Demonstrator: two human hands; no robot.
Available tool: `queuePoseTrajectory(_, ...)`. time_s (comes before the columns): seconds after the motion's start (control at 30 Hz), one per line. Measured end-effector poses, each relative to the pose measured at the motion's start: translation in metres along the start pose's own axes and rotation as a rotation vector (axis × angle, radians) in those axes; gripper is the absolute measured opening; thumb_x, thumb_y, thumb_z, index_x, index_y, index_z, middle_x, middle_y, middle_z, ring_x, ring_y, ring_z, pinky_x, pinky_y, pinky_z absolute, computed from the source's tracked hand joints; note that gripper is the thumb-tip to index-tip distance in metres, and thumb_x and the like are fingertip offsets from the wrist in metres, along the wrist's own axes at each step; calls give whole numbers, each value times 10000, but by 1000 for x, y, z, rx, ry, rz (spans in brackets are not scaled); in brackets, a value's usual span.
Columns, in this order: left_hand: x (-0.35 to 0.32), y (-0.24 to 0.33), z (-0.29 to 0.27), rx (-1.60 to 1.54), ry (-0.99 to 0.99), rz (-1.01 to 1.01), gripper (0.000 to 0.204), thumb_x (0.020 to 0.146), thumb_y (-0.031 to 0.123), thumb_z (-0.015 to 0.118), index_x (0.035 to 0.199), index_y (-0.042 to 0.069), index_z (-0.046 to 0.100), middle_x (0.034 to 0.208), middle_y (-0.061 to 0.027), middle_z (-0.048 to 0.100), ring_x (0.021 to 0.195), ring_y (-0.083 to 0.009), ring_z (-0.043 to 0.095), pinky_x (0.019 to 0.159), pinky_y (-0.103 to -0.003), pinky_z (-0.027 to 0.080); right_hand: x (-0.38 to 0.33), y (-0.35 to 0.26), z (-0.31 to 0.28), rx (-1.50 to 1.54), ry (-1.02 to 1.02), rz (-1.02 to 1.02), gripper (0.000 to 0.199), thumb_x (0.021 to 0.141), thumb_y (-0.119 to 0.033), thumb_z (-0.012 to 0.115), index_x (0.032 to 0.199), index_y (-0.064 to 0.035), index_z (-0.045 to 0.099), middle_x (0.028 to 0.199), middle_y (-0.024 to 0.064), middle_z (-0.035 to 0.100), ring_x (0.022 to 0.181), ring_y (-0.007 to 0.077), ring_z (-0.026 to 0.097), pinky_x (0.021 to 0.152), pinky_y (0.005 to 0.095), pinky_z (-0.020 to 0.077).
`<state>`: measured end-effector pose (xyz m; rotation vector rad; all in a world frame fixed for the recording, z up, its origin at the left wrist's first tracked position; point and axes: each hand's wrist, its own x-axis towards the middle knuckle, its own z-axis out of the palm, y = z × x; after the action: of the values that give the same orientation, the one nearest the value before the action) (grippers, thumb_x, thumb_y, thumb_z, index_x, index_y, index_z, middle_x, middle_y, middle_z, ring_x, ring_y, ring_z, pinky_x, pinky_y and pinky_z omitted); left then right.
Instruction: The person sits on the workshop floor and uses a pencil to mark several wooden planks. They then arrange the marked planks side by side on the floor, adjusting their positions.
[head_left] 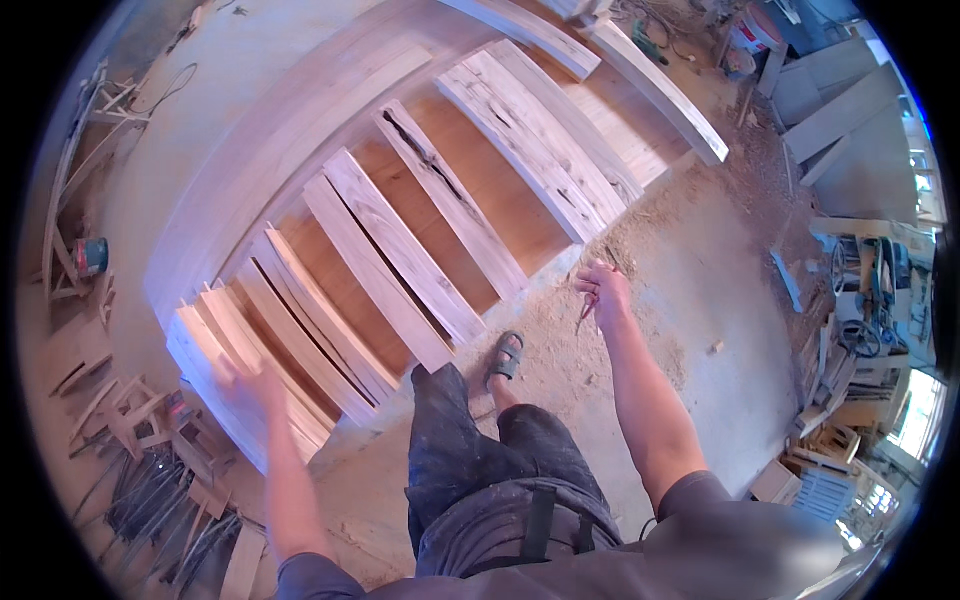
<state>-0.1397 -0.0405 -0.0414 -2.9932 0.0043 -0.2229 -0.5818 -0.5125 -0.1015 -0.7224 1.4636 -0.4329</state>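
Note:
My left hand, smeared by motion, is over the pale narrow boards at the left end of a row of planks. Whether it touches them I cannot tell. My right hand hangs in the air beyond the row's near edge, to the right, its fingers closed on a thin reddish pencil-like stick. Between the hands, several planks lie side by side on a brown wooden panel. One plank has a long dark crack, and a wider plank shows dark knots.
Sawdust covers the floor by my sandalled foot. Scrap wood and dark rods lie at the lower left, near a teal bucket. Large sheets lean at the right, above a machine with a handwheel.

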Motion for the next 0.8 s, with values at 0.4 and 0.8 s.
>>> queuePoseTrajectory(0.4,-120,339,6,-334,-198,399,767,982,471,588,1593,73,349,1680,-319,111,1563,-506,52,1248,-649,59,72,-22,12,85,-117,-39,273,967,-315,694,1072,-62,692,854,41,704,703,152,666,522,253,367)
queuePoseTrajectory(0.8,-123,351,9,-234,-182,391,742,956,394,614,1578,71,371,1672,-303,154,1562,-480,89,1247,-635,85,19,13,55,-141,158,-427,623,704,7,857,1245,-24,549,1090,58,617,975,156,626,912,315,524)
